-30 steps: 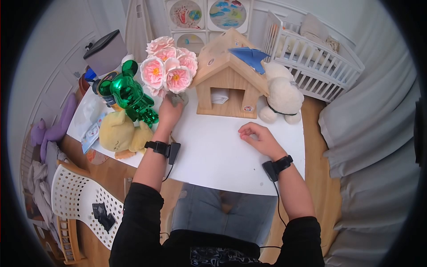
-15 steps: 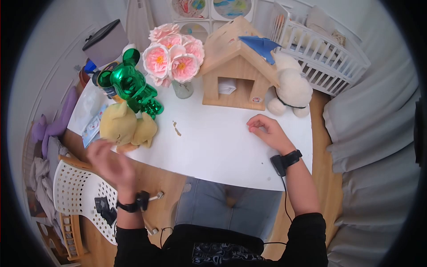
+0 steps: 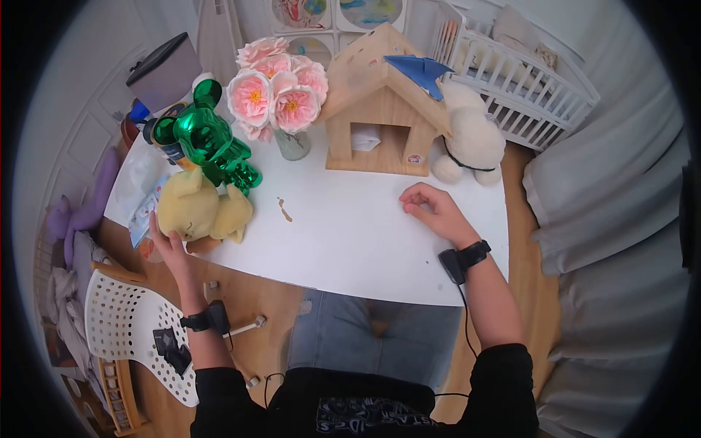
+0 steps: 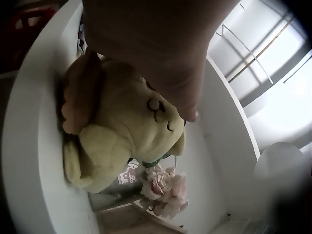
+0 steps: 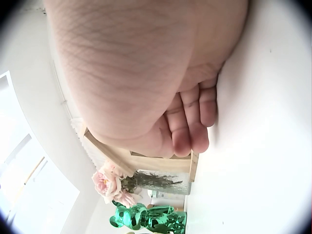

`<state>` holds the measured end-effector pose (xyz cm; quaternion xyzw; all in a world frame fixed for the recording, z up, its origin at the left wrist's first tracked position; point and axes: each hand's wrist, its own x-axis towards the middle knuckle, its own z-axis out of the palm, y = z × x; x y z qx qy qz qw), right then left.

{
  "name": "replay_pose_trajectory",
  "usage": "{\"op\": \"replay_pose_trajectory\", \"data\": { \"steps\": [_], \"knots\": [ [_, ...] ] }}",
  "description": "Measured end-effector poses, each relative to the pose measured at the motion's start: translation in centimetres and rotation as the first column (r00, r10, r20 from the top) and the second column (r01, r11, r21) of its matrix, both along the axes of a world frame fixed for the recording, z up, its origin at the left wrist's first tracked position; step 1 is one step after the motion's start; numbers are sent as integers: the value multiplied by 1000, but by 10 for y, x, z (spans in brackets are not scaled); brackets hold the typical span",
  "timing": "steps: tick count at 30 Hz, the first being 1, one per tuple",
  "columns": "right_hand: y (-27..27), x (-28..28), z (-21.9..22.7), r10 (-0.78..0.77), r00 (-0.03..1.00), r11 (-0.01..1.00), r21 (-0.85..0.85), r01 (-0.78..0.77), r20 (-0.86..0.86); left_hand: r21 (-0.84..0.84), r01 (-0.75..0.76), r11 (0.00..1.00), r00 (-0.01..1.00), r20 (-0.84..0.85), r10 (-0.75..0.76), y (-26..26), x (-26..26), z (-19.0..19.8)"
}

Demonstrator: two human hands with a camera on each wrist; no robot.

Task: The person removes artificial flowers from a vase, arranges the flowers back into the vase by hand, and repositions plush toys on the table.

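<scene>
At the table's left edge, my left hand (image 3: pixel 172 252) touches the head of a yellow plush toy (image 3: pixel 191 208), fingers extended along its near left side. The left wrist view has the hand (image 4: pixel 156 53) over the plush's face (image 4: pixel 156 109); its fingertips are mostly hidden. My right hand (image 3: pixel 435 212) rests on the white table (image 3: pixel 350 233) with loosely curled fingers and nothing in them. In the right wrist view that hand (image 5: pixel 146 78) lies on its side against the tabletop.
Behind the yellow plush stands a shiny green bear figure (image 3: pixel 208 142). Pink flowers (image 3: pixel 296 106) in a glass vase (image 3: pixel 293 144), a wooden house (image 3: pixel 380 157) with a blue piece (image 3: pixel 420 71) on its roof, and a white plush (image 3: pixel 471 139) line the back. A brown mark (image 3: pixel 284 210) lies mid-table.
My left hand has let go of the flower vase, swung left and towards me, and reached the yellow plush. The right hand has stayed on the table.
</scene>
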<state>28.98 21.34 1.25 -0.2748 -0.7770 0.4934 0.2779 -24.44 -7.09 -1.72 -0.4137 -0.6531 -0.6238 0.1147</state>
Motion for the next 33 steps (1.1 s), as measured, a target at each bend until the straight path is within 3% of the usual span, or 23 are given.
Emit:
{"op": "replay_pose_trajectory", "data": {
  "steps": [4,6,13,15,17,22,25,29,33],
  "knots": [
    [4,1,1,28,999,1000,-1,-28,27,-24,71,997,997,43,-70,6,31,10],
    [2,1,1,29,999,1000,-5,-29,29,-25,59,998,986,159,-54,5,42,16],
    [3,-1,5,34,999,999,2,-34,40,-72,71,995,992,112,-63,2,80,17],
    [2,0,5,34,998,999,15,-35,50,-71,167,983,979,127,-157,5,98,15],
    [3,-1,3,33,999,999,-4,-33,38,-63,160,985,980,134,-150,15,117,13],
    [3,-2,4,25,999,1000,6,-25,30,-49,431,901,880,246,-407,59,170,27],
    [3,-1,4,15,1000,1000,-24,-15,11,-176,364,915,915,252,-316,84,188,36],
    [3,-1,3,15,1000,999,-28,-14,14,-195,359,913,920,240,-310,100,196,41],
    [5,0,0,18,1000,999,-41,-18,1,-239,305,922,952,114,-286,109,192,25]
  ]
}}
